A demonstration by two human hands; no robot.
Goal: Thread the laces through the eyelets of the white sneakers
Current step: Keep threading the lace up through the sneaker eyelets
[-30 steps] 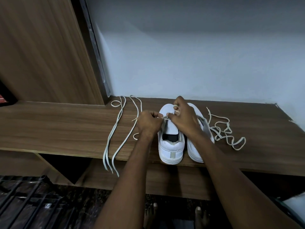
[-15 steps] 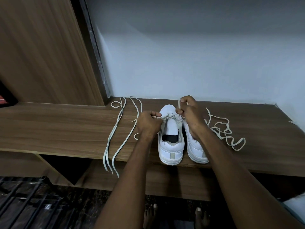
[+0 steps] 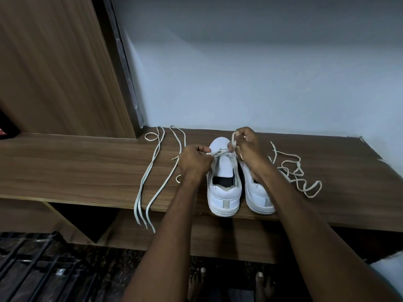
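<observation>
Two white sneakers stand heels toward me on a wooden shelf (image 3: 87,171): the left sneaker (image 3: 224,184) and the right sneaker (image 3: 257,195), partly under my right forearm. A white lace (image 3: 222,153) runs across the left sneaker's front eyelets. My left hand (image 3: 194,162) pinches its left end beside the shoe. My right hand (image 3: 248,147) grips the other end, raised above the toe. The rest of that lace (image 3: 301,177) lies tangled to the right.
A second loose lace (image 3: 152,175) lies stretched on the shelf to the left, its ends hanging over the front edge. A wooden panel (image 3: 54,73) rises at the left, a pale wall behind. Below are a dark metal rack (image 3: 32,264) and my bare feet.
My right hand has moved from over the left sneaker's tongue up and to the right, drawing the lace through. The left hand has stayed in place holding its end.
</observation>
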